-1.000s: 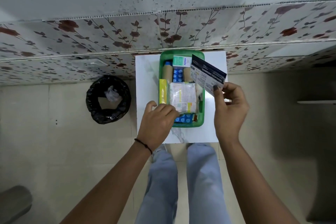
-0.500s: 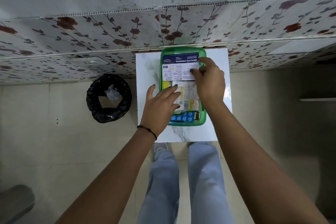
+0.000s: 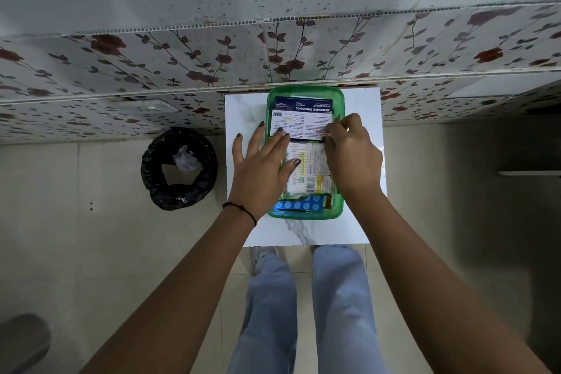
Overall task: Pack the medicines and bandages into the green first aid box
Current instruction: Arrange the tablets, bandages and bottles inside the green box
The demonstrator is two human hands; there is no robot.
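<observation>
Both my hands are over the green box, seen from my head camera looking straight down; the box sits on the white worktop, its far end close to the flowered wall. Lying flat on top of the contents at the far end is the dressings pack, blue band away from me, print upside down to me; nearer me lies a white leaflet-like packet, and at the near end a blue blister strip shows beside a small orange packet. My left hand is spread flat, fingers splayed and holding nothing; two fingertips press on the pack's near left edge, the others reach over the box's left rim onto the worktop. My right hand is curled at the pack's right edge, fingertips touching it; whether they pinch it or only press I cannot tell. Left of the worktop, on the floor, stands a black bin; my jeans show below.
</observation>
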